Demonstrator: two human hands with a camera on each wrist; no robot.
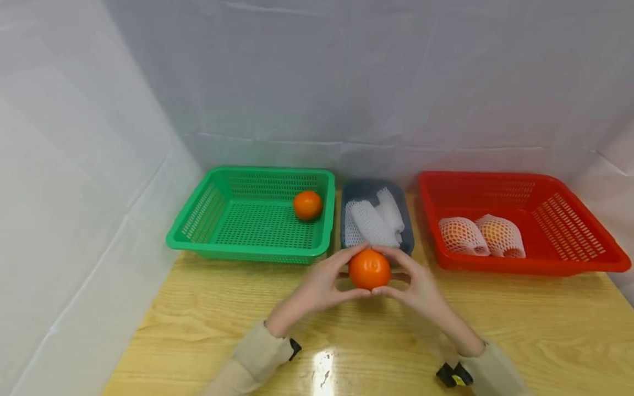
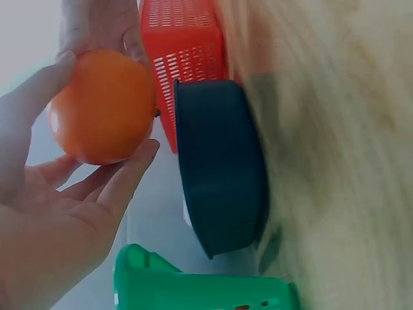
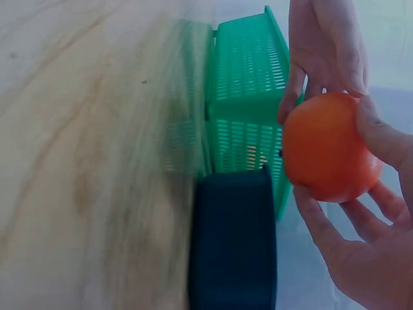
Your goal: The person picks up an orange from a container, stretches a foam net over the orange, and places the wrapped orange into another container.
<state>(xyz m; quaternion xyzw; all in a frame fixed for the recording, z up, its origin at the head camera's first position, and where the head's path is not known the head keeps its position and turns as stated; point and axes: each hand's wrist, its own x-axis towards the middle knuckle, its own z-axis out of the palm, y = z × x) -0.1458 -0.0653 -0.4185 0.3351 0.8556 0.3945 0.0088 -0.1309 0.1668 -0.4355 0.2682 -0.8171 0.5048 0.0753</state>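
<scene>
Between my two hands is a smooth, round orange (image 1: 369,269), lifted above the table in front of the dark basket. My left hand (image 1: 322,285) grips its left side, with the thumb nearest me and the fingers on the far side. From the right, my right hand (image 1: 422,287) holds it the same way, and the two thumb tips meet at its near side. The left wrist view shows the orange (image 2: 103,106) with a small dark stem spot. Both hands also appear around the orange (image 3: 330,147) in the right wrist view.
A green basket (image 1: 198,247) at left holds another orange (image 1: 307,205). The small dark basket (image 1: 407,231) in the middle contains white foam net sleeves (image 1: 373,224). At right, a red basket (image 1: 535,267) holds two net-wrapped fruits (image 1: 500,235). White sheeting (image 1: 317,82) stands behind the wooden table (image 1: 208,308).
</scene>
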